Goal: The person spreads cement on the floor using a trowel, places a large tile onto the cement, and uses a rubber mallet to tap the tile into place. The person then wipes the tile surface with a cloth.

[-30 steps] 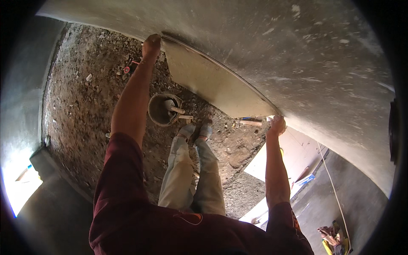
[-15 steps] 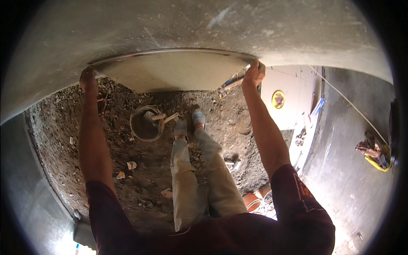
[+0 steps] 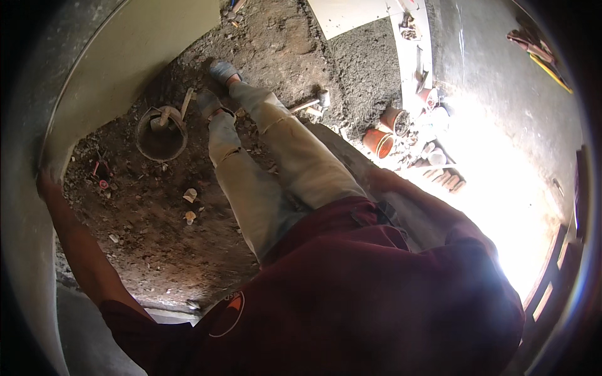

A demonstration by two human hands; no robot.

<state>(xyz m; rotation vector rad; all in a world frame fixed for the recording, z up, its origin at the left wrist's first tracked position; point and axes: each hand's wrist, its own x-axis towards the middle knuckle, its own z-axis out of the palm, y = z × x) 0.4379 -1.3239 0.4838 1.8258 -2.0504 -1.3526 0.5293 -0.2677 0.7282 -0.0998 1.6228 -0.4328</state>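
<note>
A large pale tile (image 3: 138, 53) leans against the grey wall at the upper left, its thin edge curving along the wall. My left hand (image 3: 49, 183) is closed at its near corner, with the fingers partly in shadow. By my right hip is my right hand (image 3: 380, 180), away from the tile; it is dim and smeared, so its fingers do not show clearly. Between the tile and my feet sits a round mortar bucket (image 3: 162, 150) with a handled tool (image 3: 160, 122) inside.
Rough soil (image 3: 219, 188) with stone bits covers the floor. A hammer-like tool (image 3: 313, 105) lies right of my legs. Orange buckets (image 3: 379, 143) lie farther right among rubble, near bright light. Another pale panel (image 3: 351, 14) lies at the top; a yellow-edged bag (image 3: 539, 53) is against the right wall.
My right hand has left the tile's right corner and come down beside my hip. The view has turned to the right; my left hand stays at the tile's left corner.
</note>
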